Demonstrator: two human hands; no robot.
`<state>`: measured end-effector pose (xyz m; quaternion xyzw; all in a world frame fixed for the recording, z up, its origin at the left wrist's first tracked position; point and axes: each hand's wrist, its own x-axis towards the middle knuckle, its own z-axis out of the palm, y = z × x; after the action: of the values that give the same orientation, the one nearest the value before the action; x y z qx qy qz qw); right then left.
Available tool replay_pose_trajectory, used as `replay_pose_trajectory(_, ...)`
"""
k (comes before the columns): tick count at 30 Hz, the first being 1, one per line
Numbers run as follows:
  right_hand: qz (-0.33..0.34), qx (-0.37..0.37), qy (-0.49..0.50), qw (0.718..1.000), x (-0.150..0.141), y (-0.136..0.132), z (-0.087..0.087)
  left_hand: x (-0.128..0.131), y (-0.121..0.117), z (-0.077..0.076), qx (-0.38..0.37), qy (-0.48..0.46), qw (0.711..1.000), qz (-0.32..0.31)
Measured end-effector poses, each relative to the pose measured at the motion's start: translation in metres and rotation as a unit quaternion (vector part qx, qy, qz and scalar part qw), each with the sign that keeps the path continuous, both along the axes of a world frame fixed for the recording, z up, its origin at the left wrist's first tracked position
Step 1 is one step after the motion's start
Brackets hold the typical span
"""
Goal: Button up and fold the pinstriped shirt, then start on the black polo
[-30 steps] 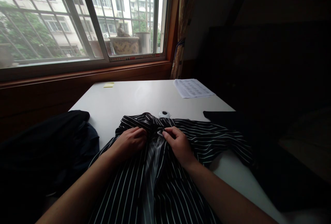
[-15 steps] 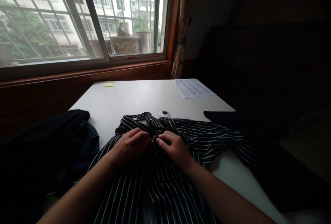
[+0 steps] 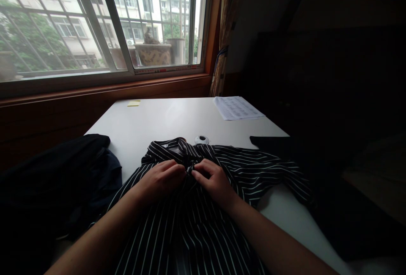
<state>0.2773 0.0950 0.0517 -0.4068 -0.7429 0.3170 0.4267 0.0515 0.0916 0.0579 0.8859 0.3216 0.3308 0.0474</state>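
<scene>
A black shirt with white stripes (image 3: 203,224) lies spread on the white table, its collar (image 3: 165,150) toward the window and one sleeve (image 3: 269,169) stretched out to the right. Just below the collar, my left hand (image 3: 165,177) pinches the front of the shirt. Close beside it, my right hand (image 3: 214,180) grips the same front edge between thumb and fingers. A small gathered bit of cloth shows between the fingertips. Whether a button is there, I cannot make out.
Dark clothing (image 3: 63,182) is heaped at the left, and more dark cloth (image 3: 269,141) lies at the right. Printed sheets (image 3: 237,108) and a yellow sticky note (image 3: 133,103) rest on the white table (image 3: 177,116). A round cable-hole cover (image 3: 202,140) sits beyond the collar.
Both hands stay at the same spot on the shirt front, with only a very slight shift of the fingers. The shirt lies as before.
</scene>
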Motion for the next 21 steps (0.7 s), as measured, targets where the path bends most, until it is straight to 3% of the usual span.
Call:
replay_pose_trajectory(12,0.035,-0.024,-0.004,0.999,-0.0009,-0.0019,0.0036,-0.005,0.0007,-0.0084,0.02,0.01,1.0,-0.008)
replay_pose_trajectory(21,0.048,-0.038,0.002,0.998,-0.0002,-0.0019,0.0052,-0.0022,-0.0018,0.0013,0.073,0.035,0.996,-0.026)
